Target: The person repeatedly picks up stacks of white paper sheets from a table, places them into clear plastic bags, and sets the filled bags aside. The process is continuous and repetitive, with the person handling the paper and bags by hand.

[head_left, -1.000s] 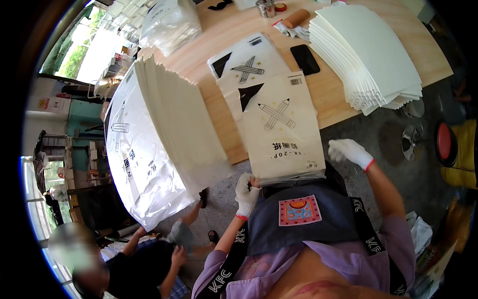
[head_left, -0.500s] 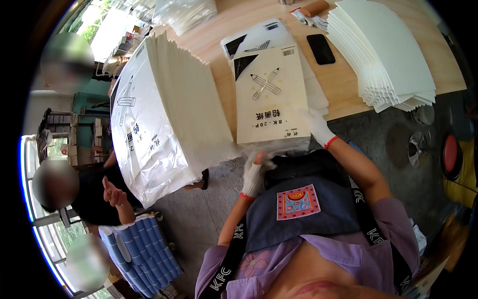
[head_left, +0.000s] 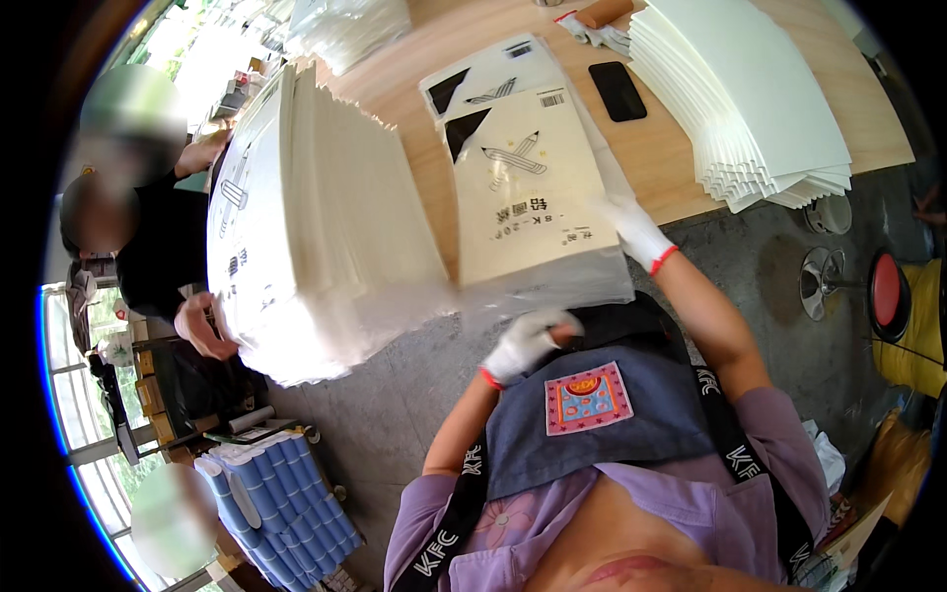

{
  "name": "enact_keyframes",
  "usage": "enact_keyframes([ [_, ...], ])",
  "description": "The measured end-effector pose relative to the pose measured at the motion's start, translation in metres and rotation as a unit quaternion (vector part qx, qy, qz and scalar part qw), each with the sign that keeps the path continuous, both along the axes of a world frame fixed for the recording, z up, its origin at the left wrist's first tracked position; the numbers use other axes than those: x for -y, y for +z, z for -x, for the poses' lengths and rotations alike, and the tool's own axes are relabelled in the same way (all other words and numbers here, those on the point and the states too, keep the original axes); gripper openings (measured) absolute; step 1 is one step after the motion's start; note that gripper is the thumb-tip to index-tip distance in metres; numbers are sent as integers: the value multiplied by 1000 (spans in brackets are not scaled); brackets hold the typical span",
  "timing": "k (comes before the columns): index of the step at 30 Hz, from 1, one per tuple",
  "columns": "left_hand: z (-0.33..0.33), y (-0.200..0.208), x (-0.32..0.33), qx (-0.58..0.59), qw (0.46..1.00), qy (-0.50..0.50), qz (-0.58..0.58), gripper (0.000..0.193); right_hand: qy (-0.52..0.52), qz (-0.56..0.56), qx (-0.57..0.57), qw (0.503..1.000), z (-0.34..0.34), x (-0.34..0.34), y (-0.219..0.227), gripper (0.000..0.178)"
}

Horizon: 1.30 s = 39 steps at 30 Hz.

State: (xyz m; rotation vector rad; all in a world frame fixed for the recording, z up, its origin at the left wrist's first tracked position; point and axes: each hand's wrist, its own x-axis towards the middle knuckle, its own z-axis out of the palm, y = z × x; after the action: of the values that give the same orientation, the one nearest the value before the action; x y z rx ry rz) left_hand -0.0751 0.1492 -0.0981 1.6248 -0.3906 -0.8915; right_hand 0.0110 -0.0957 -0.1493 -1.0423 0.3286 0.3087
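Note:
A packet of cream paper in a clear plastic bag [head_left: 523, 187], printed with crossed pencils and a black corner, lies in front of me at the table's near edge. The bag's clear end [head_left: 552, 284] hangs over that edge toward my apron. My right hand [head_left: 639, 235], in a white glove with a red cuff, holds the packet's right side. Its fingertips are partly hidden there. Below the bag's end, my left hand [head_left: 528, 345] is apart from it in front of the apron. It wears the same kind of glove with bare fingertips, and its fingers are smeared by motion.
More bagged packets [head_left: 498, 71] lie beneath and beyond mine. At left stands a tall stack of paper packets [head_left: 340, 207], a co-worker's hands [head_left: 205, 326] at its side. A black phone [head_left: 618, 92], spare gloves [head_left: 597, 35] and a fanned white stack [head_left: 750, 99] occupy the right.
My left hand has drawn back from the bag's end toward the apron. More clear plastic shows at that end. The co-worker has moved up to the tall stack and put hands on it.

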Motion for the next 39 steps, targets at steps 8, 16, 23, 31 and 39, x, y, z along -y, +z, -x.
enact_keyframes([
  [8, -21, -117, -80, -334, 822, 452, 98, 30, 425, 237, -150, 860, 111, 94, -20, 26],
  [16, -38, 23, -22, 248, 894, 332, -172, 15, 100, 57, -53, 992, 70, 51, -29, 41],
  [23, -21, 152, -46, 560, 712, 390, -169, 14, 175, -178, 31, 968, 35, -54, 43, 40],
  [31, -29, 211, -227, 441, 617, 651, 36, 24, 322, 143, 304, 885, -81, -195, 189, 39],
  [39, -17, 87, -279, 334, 560, 757, 36, 25, 347, 292, 313, 835, -75, -201, 185, 57],
])
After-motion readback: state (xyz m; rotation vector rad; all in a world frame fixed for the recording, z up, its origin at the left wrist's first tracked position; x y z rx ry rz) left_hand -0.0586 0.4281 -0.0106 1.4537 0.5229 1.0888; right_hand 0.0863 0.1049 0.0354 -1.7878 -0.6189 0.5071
